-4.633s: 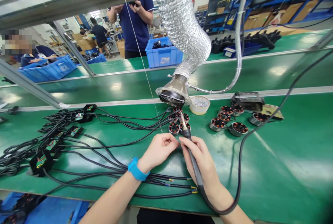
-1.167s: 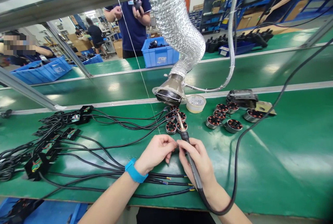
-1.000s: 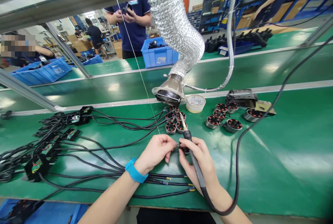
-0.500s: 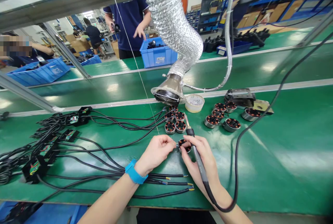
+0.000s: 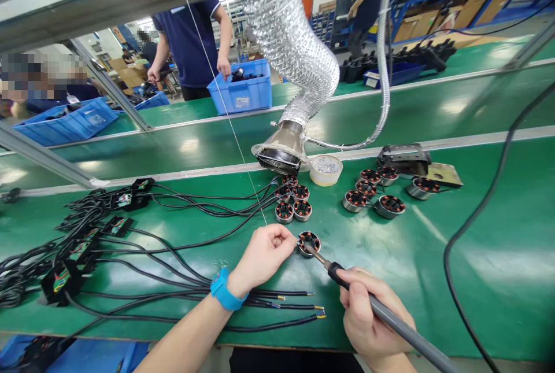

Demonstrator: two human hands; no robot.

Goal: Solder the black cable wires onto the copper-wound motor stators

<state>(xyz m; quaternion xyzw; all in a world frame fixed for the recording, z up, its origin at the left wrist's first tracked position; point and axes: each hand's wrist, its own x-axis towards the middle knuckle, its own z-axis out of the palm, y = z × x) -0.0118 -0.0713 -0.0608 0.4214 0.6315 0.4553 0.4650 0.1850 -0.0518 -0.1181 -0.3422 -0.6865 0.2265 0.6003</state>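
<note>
My left hand (image 5: 266,254), with a blue band at the wrist, is pinched on a thin solder wire (image 5: 234,131) that runs down from above. Its fingertips are at the left edge of a small round motor stator (image 5: 309,239) with copper windings. In my right hand (image 5: 366,321) is a soldering iron (image 5: 396,322), gripped like a pen. The iron's tip reaches the stator's near side; whether it touches is too small to tell. Just beyond stands a cluster of several similar stators (image 5: 302,210). Black cables (image 5: 295,321) with bare coloured ends lie beneath my left forearm.
A foil exhaust duct (image 5: 312,61) hangs over the bench, its hood above a round tub (image 5: 326,170). More stators (image 5: 391,206) sit at right. Black circuit housings (image 5: 60,280) lie left. Across the bench, a person reaches into a blue bin (image 5: 243,95). The iron's cord (image 5: 459,234) loops at right.
My right hand has let go of the stator and moved right and down, swinging the soldering iron's tip down to the stator. My left hand stays nearly still. The person opposite shifted left with the bin.
</note>
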